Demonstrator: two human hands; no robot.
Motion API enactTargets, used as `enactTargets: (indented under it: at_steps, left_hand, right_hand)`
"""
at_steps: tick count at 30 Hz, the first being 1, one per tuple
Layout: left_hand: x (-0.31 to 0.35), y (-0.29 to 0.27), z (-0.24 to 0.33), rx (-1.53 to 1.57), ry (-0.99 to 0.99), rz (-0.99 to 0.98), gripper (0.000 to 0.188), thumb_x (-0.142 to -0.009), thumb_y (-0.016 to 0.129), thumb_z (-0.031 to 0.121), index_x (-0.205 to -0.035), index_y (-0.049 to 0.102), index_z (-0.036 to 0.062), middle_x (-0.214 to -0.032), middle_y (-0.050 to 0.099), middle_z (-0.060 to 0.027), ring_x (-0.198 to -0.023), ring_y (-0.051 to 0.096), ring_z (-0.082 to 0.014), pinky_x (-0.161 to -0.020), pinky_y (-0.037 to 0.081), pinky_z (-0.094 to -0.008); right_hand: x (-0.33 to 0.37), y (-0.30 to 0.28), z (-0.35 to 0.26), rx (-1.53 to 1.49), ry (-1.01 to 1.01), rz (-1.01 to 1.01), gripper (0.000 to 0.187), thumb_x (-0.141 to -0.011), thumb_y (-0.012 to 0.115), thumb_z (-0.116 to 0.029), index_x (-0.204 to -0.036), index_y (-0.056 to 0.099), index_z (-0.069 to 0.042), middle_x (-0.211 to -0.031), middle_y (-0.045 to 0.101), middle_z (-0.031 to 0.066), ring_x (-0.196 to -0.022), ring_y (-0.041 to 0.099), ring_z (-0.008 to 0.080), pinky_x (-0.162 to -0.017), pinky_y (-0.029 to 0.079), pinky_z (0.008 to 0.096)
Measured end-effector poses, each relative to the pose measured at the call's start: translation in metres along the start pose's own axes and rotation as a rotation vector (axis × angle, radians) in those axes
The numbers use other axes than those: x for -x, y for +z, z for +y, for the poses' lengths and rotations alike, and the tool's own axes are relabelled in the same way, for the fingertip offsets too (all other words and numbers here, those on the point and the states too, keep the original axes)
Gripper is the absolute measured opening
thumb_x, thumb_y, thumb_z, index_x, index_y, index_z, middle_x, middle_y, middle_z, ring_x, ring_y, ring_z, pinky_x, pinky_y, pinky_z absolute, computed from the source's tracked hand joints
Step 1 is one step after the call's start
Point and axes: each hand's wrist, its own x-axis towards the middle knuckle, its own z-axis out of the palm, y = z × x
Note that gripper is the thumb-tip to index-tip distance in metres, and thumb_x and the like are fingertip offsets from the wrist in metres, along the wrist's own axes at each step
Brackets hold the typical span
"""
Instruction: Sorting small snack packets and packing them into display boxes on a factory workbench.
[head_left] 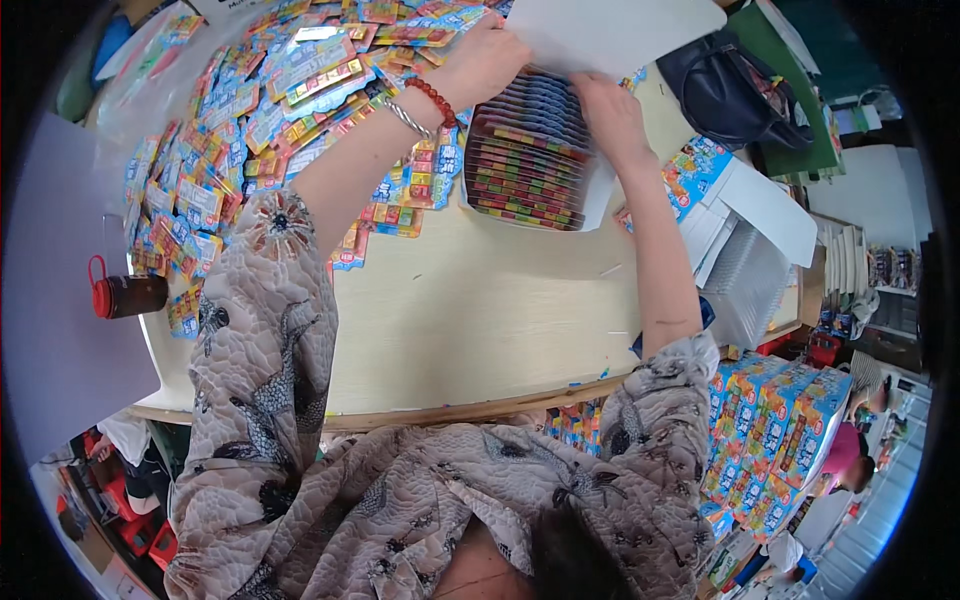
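Note:
A white open carton (pixel 601 196) stands at the far middle of the table, packed with a row of flat colourful blister cards (pixel 525 175). Its white lid flap (pixel 625 35) is raised at the back. My left hand (pixel 488 62) is at the far left corner with bent fingers closed at the lid's edge. At the far right corner, my right hand (pixel 606 112) has its fingers closed over the carton's side; their tips are partly hidden. Loose blister cards (pixel 310 80) lie in a wide heap beside and under my left forearm.
A brown bottle with a red cap (pixel 130 296) stands at the left table edge. To the right are a dark handbag (pixel 735 90), an opened printed carton (pixel 705 180) and a clear plastic tray (pixel 745 285). Stacked printed boxes (pixel 770 430) stand beyond my right elbow, with people farther off.

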Motion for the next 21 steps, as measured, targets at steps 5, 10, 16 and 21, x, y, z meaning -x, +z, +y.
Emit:
enactTargets:
  at_steps: [5,10,16,21]
  left_hand:
    - [0.01,-0.002,0.01,-0.229,0.002,-0.146,0.015,-0.08,0.057,0.008,-0.077,0.071,0.0127,-0.078,0.068,-0.0052,-0.092,0.062,-0.02,-0.088,0.04,-0.0357]
    - [0.009,-0.015,0.013,-0.226,0.038,-0.356,0.015,-0.078,0.058,0.01,-0.087,0.071,0.0107,-0.087,0.068,-0.0035,-0.105,0.055,-0.0228,-0.095,0.036,-0.0438]
    - [0.07,-0.03,0.053,0.249,-0.509,0.384,0.048,-0.083,0.056,0.011,-0.129,0.044,0.0025,-0.121,0.058,-0.0151,-0.108,0.054,-0.0349,-0.095,0.043,-0.0487]
    - [0.103,-0.063,0.069,0.68,-0.639,-0.372,0.043,-0.082,0.05,0.004,-0.124,0.043,-0.0053,-0.092,0.063,-0.0257,-0.083,0.06,-0.0434,-0.073,0.05,-0.0486]
  right_hand:
    - [-0.01,0.012,0.009,0.086,-0.127,-0.022,0.023,-0.083,0.051,-0.004,-0.101,0.063,-0.008,-0.093,0.065,0.0127,-0.09,0.063,0.0328,-0.075,0.051,0.0432]
    - [-0.017,0.007,-0.006,0.172,-0.066,-0.082,0.023,-0.082,0.05,-0.006,-0.101,0.062,-0.008,-0.092,0.065,0.0115,-0.091,0.064,0.0316,-0.076,0.051,0.0435]
    - [0.052,-0.019,-0.01,0.304,0.357,0.182,0.038,-0.087,0.059,-0.019,-0.121,0.051,-0.005,-0.085,0.065,0.017,-0.077,0.063,0.0339,-0.071,0.05,0.0456]
    - [0.101,-0.043,-0.033,-0.291,0.577,-0.129,0.049,-0.086,0.054,-0.01,-0.132,0.04,-0.002,-0.071,0.063,0.0152,-0.061,0.062,0.0308,-0.061,0.048,0.0405]
